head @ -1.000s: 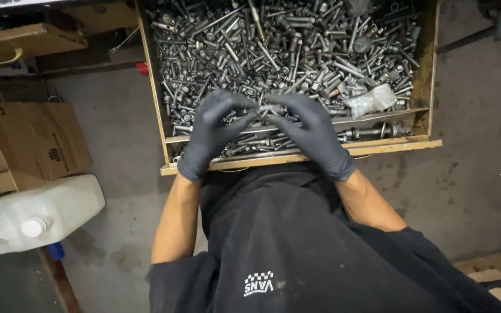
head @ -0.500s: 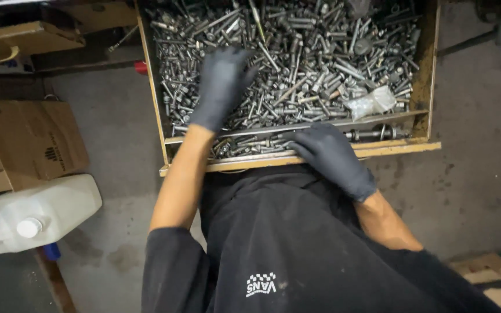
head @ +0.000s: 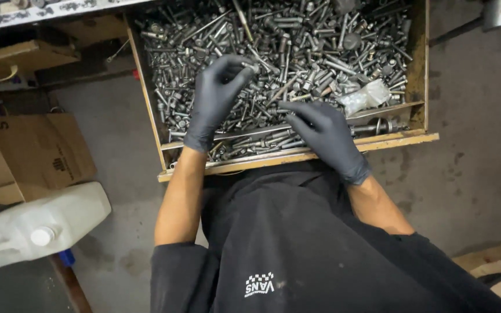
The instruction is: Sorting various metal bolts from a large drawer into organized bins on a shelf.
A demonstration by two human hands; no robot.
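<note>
Since half a second ago the left hand (head: 218,95) has drawn back a little from the far part of the wooden drawer (head: 418,69) and curled, while the right hand (head: 323,136) has slid forward from the front edge onto the pile of bolts (head: 297,52). Gloved in black, the left hand now pinches a small bolt or nut (head: 253,68) between thumb and fingertips, lifted just above the heap in the middle of the drawer; what exactly the piece is I cannot tell at this size. The right hand lies palm down, fingers spread and pointing left, resting on the bolts near the drawer's front rail, gripping nothing that shows. As a judgement, the sorting looks barely under way: one piece is picked out, and the drawer is still heaped with mixed bolts, screws and washers, with no separate picked-out pile in view. A clear plastic bag (head: 366,95) lies on the hardware toward the drawer's right side. Both forearms are bare and bent at the elbow, reaching forward over the dark shirt. Left of the drawer, on the concrete floor, sit a cardboard box (head: 36,150) and a white plastic jug (head: 36,226).
</note>
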